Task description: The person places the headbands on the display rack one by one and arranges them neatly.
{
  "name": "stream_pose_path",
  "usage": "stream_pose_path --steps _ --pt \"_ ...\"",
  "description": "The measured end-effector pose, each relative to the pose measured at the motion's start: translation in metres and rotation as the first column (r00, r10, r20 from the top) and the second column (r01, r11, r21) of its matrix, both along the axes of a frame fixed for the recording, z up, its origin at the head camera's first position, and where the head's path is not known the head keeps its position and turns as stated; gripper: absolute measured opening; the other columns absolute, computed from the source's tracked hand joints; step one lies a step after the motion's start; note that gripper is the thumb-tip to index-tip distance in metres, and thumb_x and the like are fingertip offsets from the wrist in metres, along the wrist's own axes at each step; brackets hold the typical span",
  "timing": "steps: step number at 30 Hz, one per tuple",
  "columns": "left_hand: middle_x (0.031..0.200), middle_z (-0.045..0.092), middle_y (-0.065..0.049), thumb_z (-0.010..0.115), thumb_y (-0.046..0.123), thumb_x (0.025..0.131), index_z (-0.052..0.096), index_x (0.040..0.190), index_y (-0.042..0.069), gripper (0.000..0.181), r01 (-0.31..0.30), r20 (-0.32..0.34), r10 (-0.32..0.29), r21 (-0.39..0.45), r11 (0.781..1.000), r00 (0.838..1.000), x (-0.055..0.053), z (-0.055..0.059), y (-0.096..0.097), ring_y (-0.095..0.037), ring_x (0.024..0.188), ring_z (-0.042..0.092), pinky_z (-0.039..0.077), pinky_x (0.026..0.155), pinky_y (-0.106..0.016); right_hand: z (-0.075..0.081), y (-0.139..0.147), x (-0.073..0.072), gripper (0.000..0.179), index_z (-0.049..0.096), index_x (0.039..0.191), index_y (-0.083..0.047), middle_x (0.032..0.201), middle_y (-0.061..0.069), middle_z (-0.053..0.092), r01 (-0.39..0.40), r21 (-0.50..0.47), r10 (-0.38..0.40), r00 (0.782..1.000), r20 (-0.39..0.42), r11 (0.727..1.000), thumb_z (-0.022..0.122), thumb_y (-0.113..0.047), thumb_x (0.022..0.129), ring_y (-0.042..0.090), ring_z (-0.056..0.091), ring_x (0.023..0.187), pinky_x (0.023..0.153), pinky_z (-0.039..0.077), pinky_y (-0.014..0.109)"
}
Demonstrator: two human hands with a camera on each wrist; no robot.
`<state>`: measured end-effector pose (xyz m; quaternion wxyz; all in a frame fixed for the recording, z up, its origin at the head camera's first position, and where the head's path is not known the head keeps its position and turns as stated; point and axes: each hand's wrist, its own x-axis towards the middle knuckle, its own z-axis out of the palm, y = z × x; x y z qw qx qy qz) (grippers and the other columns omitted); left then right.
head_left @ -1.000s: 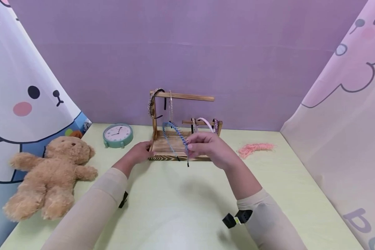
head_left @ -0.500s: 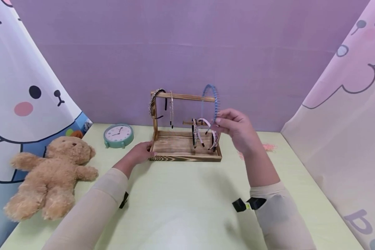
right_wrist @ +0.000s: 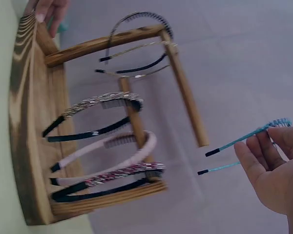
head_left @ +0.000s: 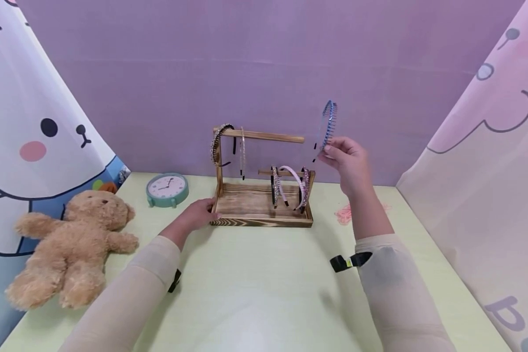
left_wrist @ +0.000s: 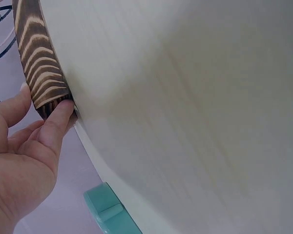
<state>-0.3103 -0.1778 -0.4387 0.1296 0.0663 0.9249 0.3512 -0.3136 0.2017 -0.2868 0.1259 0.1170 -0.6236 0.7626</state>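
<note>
A wooden headband rack (head_left: 264, 223) stands on the table, with a long upper bar (head_left: 268, 136) and a short lower bar. My left hand (head_left: 195, 215) grips its front left corner between thumb and fingers, as the left wrist view also shows. Right of the upper bar's free end, my right hand (head_left: 351, 164) pinches a blue toothed headband (head_left: 330, 120) in the air, its black tips (right_wrist: 212, 152) pointing towards the bar. A dark jewelled headband (head_left: 214, 146) and a thin beaded headband (head_left: 243, 151) hang at the upper bar's left. Two jewelled headbands and a pink headband (right_wrist: 141, 151) hang on the lower bar.
A teal clock (head_left: 167, 190) stands left of the rack. Nearer, at the left edge, lies a brown teddy bear (head_left: 79, 239). Pink yarn (head_left: 344, 215) lies right of the rack, partly behind the right forearm. A purple backdrop (head_left: 264, 73) rises behind the table.
My right hand has carried the blue headband up and right, from in front of the rack to beyond the upper bar's free end. My left hand stays on the rack's corner.
</note>
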Motion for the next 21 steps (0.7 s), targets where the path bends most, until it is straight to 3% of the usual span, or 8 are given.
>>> stream_pose_path --steps 5,8,14,21 --pt "0.155 0.034 -0.023 0.059 0.025 0.099 0.025 0.155 0.005 0.068 -0.002 0.004 0.002 0.001 1.000 1.000 0.000 0.002 0.000 -0.042 0.143 0.031 0.027 0.116 -0.055 -0.009 -0.011 -0.019 0.004 0.065 0.096 0.003 0.094 0.010 0.065 0.042 -0.017 -0.042 0.999 0.030 0.999 0.062 0.003 0.092 0.022 0.068 0.085 0.086 0.058 0.037" --pt "0.155 0.034 -0.023 0.059 0.025 0.099 0.026 0.155 0.005 0.068 -0.009 0.006 0.009 -0.002 1.000 1.000 0.002 0.003 -0.001 -0.042 0.143 0.030 0.026 0.116 -0.055 -0.010 -0.023 -0.027 0.004 0.065 0.094 0.002 0.094 0.011 0.064 0.025 -0.043 -0.024 0.999 0.030 0.999 0.062 0.004 0.092 0.023 0.067 0.086 0.086 0.058 0.036" --pt "0.155 0.033 -0.023 0.059 0.025 0.099 0.024 0.155 0.005 0.069 -0.016 0.008 0.016 0.005 1.000 1.000 0.003 0.004 -0.001 -0.042 0.143 0.029 0.026 0.116 -0.055 -0.012 -0.054 -0.032 0.006 0.065 0.096 0.004 0.092 0.009 0.064 -0.011 -0.023 0.012 0.998 0.063 1.000 0.062 0.005 0.092 0.019 0.067 0.081 0.087 0.058 0.035" --pt "0.154 0.035 -0.022 0.058 0.025 0.099 0.024 0.155 0.005 0.069 -0.011 0.001 0.011 0.000 1.000 1.000 0.001 0.001 -0.001 -0.041 0.143 0.029 0.026 0.117 -0.055 -0.022 -0.089 -0.035 0.010 0.066 0.102 0.004 0.092 0.007 0.065 -0.048 0.067 0.041 0.994 0.098 0.997 0.063 0.001 0.093 0.033 0.068 0.092 0.089 0.057 0.040"
